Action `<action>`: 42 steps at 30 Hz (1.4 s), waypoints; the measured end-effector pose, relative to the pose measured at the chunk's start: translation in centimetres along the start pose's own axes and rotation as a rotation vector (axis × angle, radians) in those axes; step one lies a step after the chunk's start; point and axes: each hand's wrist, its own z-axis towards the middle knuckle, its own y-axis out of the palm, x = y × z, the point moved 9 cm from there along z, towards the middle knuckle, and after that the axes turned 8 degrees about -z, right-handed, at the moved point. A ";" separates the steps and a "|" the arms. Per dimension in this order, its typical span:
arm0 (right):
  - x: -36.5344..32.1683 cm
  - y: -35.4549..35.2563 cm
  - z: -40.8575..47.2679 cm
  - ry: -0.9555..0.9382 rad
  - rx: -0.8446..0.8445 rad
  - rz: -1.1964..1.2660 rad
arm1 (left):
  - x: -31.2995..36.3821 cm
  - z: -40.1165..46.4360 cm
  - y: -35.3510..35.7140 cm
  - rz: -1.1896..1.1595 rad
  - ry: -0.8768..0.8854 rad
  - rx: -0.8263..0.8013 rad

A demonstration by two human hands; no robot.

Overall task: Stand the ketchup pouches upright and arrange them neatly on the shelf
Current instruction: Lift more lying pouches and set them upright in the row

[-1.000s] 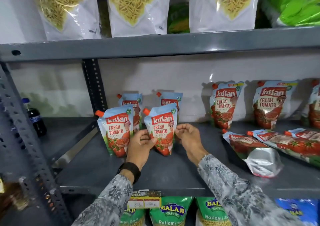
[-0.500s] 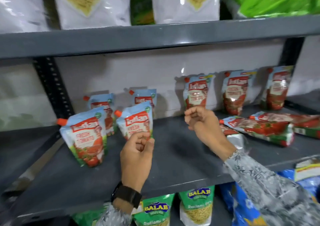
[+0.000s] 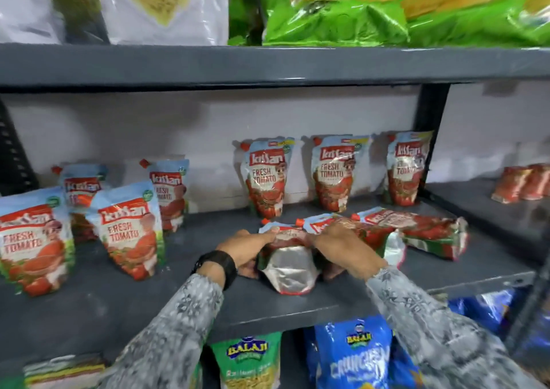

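A ketchup pouch (image 3: 287,265) lies flat on the grey shelf (image 3: 184,293), silver base toward me. My left hand (image 3: 247,248) grips its left side and my right hand (image 3: 342,247) grips its right side. Two more pouches (image 3: 416,232) lie flat just right of it, partly behind my right hand. Three pouches (image 3: 266,174) stand upright against the back wall. Several upright pouches (image 3: 129,228) stand at the left in two rows.
The upper shelf (image 3: 268,64) hangs low overhead with white and green snack bags (image 3: 333,7). A dark upright post (image 3: 430,111) bounds the shelf at right, with red packets (image 3: 523,181) beyond it. Snack bags (image 3: 354,356) fill the shelf below.
Both hands left the upright pouch at the left, moved right, and took hold of the flat-lying pouch. The view swung right.
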 end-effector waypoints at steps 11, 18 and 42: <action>-2.6 2.9 0.3 -0.248 -0.103 0.312 | -0.8 -3.2 -0.8 -0.271 -0.002 0.053; -8.0 2.1 -0.3 -0.519 0.023 0.344 | 4.2 -5.9 -4.7 -0.425 0.285 0.123; -6.4 4.1 1.8 -0.360 0.083 0.513 | 0.3 -6.4 -8.1 -0.360 0.597 0.447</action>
